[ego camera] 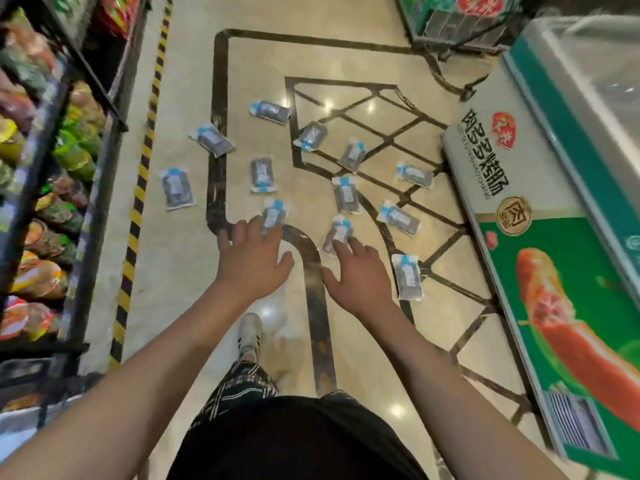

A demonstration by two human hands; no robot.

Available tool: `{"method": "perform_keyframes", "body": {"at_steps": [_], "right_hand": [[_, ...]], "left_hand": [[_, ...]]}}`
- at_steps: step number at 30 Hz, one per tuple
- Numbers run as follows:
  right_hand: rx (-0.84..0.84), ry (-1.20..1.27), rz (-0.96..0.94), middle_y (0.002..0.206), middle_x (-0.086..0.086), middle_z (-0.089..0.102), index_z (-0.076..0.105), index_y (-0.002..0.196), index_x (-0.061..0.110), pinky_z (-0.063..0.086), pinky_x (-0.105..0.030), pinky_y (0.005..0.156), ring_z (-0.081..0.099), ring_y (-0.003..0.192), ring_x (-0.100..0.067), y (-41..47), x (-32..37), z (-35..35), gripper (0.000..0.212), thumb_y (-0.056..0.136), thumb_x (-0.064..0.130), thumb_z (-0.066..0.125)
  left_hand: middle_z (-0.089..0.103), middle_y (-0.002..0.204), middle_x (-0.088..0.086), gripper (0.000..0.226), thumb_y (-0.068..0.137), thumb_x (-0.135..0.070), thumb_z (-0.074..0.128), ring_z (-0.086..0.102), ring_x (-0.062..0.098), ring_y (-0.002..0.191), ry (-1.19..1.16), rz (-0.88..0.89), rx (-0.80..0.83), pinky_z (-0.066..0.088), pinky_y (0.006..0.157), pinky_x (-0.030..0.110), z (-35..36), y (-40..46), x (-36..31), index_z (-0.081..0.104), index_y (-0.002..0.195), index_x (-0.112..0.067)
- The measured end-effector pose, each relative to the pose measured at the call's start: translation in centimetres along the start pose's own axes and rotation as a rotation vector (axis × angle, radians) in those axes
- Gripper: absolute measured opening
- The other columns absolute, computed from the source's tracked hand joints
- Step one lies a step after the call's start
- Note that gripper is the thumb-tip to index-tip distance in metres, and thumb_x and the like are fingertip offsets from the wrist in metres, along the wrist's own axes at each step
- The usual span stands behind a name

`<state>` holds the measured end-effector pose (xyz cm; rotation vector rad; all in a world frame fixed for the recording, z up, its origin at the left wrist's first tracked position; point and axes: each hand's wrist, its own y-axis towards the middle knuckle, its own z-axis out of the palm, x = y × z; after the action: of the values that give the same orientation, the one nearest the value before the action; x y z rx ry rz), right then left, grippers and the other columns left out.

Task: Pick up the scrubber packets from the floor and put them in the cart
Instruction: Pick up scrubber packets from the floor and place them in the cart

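Several scrubber packets, clear bags with dark pads and blue-white labels, lie scattered on the marble floor. My left hand [252,258] reaches down with spread fingers, its fingertips at the lower end of one packet [275,214]. My right hand [358,271] is also spread, its fingertips touching another packet [337,233]. A further packet [408,277] lies just right of my right hand. Others lie farther off, such as one packet [176,188] to the left. The cart [457,19] stands at the far end of the aisle, top right, with dark packets inside.
A shelf rack [52,168] of colourful snack bags runs along the left, bordered by yellow-black floor tape [138,188]. A chest freezer [554,220] with green sausage graphics lines the right side. My shoe [250,332] stands on the floor below my hands.
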<state>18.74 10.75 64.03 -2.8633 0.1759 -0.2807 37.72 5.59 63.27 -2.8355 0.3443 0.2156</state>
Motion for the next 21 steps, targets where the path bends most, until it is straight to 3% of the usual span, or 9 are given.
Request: {"method": "perform_keyframes", "body": {"at_steps": [4,13,21], "right_hand": [[0.02,-0.019,0.073,0.156,-0.014,0.05,0.047,0.155,0.02,0.044,-0.046,0.105,0.053,0.129,-0.043,3.4,0.6,-1.2,0.062,0.1,0.048,0.055],[-0.004,0.027,0.243,0.164,-0.012,0.043,0.043,0.158,0.021,0.038,-0.046,0.116,0.046,0.141,-0.039,8.9,0.9,-2.6,0.065,0.102,0.051,0.053],[-0.045,0.08,0.383,0.155,-0.016,0.054,0.053,0.151,0.017,0.05,-0.051,0.109,0.055,0.134,-0.044,9.9,-5.5,-2.2,0.065,0.096,0.051,0.061]], "left_hand": [[0.033,0.159,0.014,0.059,0.1,-0.054,0.04,0.03,0.039,0.146,0.0,0.065,0.023,0.025,0.115,0.056,-1.2,4.5,0.6,0.042,0.15,-0.023],[0.025,0.165,0.009,0.057,0.102,-0.054,0.039,0.024,0.034,0.15,0.017,0.186,0.088,0.021,0.119,0.056,-3.3,13.3,1.5,0.037,0.152,-0.027],[0.025,0.165,0.008,0.059,0.1,-0.058,0.04,0.026,0.035,0.15,0.097,0.339,0.188,0.023,0.119,0.058,-2.8,18.5,-4.6,0.039,0.152,-0.029]]}}
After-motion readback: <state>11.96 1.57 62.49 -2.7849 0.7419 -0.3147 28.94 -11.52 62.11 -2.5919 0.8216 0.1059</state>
